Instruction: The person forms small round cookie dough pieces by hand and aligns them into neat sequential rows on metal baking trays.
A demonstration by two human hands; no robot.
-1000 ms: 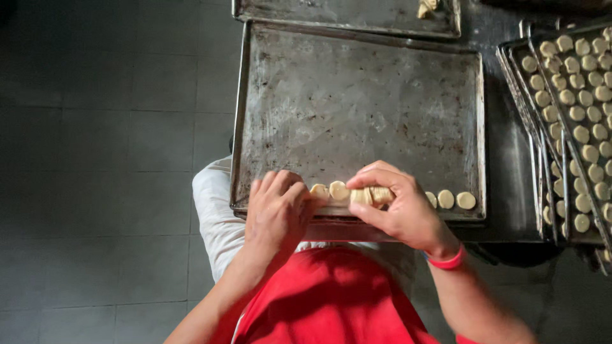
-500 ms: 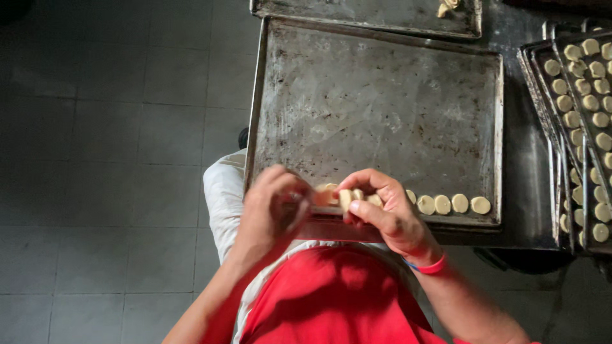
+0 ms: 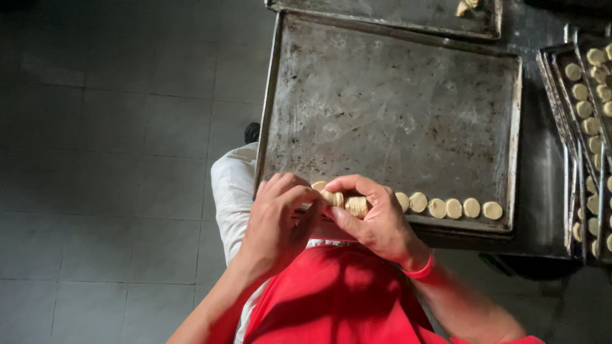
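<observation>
Pale dough discs, stacked into a short roll (image 3: 349, 204), sit pinched between both hands at the near rim of a big, dark, stained metal baking tray (image 3: 382, 108). Seen from the head camera, the right hand (image 3: 376, 220) curls over the roll, its fingers (image 3: 357, 186) closed across the top and the thumb pressed up from beneath, so the stack is firmly grasped. The left hand (image 3: 277, 220) meets it from the other side, its fingers (image 3: 290, 188) bent and closed against the roll's end; how much of the roll it grips cannot be told.

Just beyond the right fingers, a row of round discs (image 3: 446, 207) lies flat along the tray's near edge, each just beside the next. Farther off on that side, narrow trays (image 3: 590, 127) stand full of the same pale discs. Past the fingertips, another tray (image 3: 395, 14) borders the big one's far edge.
</observation>
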